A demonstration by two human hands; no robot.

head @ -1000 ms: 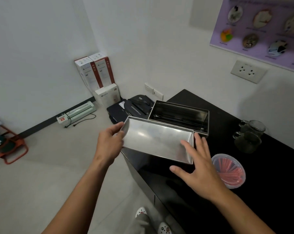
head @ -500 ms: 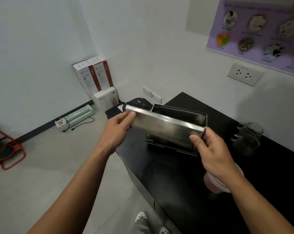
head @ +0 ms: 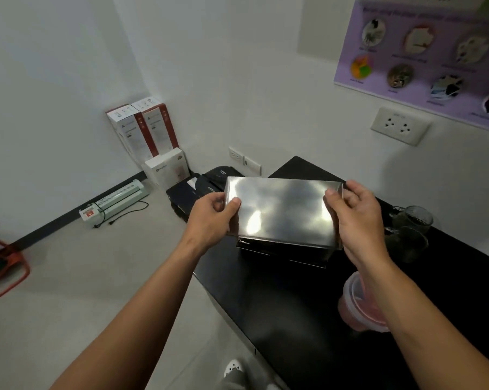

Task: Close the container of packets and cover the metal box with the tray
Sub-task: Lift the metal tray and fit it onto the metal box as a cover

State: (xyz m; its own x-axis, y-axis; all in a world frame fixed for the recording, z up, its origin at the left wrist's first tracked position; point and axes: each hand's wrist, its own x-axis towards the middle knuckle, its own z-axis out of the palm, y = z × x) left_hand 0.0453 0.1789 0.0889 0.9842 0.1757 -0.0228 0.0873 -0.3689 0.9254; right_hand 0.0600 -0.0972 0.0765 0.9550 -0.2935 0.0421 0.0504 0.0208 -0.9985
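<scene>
**Tray held upside down over the metal box**

The left hand (head: 213, 218) and right hand (head: 357, 218) each grip one short end of the tray (head: 282, 209), bottom up, directly above the metal box (head: 282, 253) on the black counter (head: 293, 305). The packet container (head: 355, 305) sits near the box, behind the right forearm.

A shiny silver tray (head: 282, 209) sits above a glossy black counter (head: 293, 311), beside a pink-tinted clear container (head: 355, 308).

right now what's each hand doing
Left hand: grips the left end of the shiny rectangular metal tray.
Right hand: grips the tray's right end.
</scene>
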